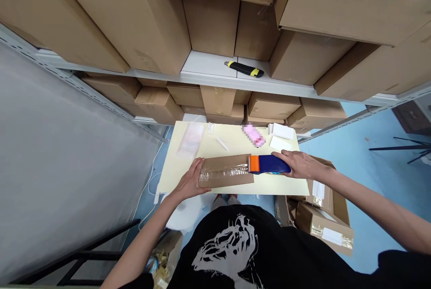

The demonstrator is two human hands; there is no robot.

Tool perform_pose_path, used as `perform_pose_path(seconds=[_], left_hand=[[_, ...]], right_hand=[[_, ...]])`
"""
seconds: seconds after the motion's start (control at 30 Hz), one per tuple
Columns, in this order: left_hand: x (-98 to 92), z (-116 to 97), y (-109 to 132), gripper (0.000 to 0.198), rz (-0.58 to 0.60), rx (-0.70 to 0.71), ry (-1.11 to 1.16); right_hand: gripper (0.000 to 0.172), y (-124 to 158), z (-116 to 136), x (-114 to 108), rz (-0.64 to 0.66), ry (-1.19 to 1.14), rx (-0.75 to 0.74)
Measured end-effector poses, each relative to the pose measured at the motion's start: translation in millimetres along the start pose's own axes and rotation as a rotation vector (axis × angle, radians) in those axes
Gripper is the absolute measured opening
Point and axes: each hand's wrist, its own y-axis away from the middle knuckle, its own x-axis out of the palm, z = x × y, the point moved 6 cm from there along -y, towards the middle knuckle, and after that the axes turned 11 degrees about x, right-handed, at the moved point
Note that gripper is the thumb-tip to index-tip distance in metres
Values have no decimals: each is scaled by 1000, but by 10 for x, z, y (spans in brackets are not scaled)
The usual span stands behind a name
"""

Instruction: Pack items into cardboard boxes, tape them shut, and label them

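Note:
A long brown cardboard box (225, 163) lies on the pale yellow table (182, 186), with shiny clear tape along its top. My left hand (192, 178) grips the box's left end, thumb at the near edge and fingers over the far edge. In my right hand (298, 164) is a blue tape dispenser (271, 163) with an orange front. Its orange end rests at the right end of the box, over the tape line. My right fingers wrap round the dispenser's rear, partly hidden.
On the table's far side lie a clear plastic bag (191, 140), a white pen-like stick (222, 144), a blurred pink item (254, 135) and white cards (282, 132). A box cutter (244, 69) sits on the shelf (208, 64) among cartons. Taped boxes (325, 226) stand at lower right.

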Motion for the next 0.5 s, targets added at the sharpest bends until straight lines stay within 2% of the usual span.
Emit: perform_pose_path(seconds=[0.13,0.3,0.4,0.5], left_hand=[[5,-4,2,115,12,5,-16],[17,12,1,116,26,-14,16],[51,33,0,115,15,-60,112],[119,28,27,119,-69,-91,268]], right_hand=[[57,-25,22,80,-31,12,-19],[62,-103,4,322,-16,-62,-34],[64,-171,-41,499,-31,-120,-14],[65,-207,-79,719,-24,-202,5]])
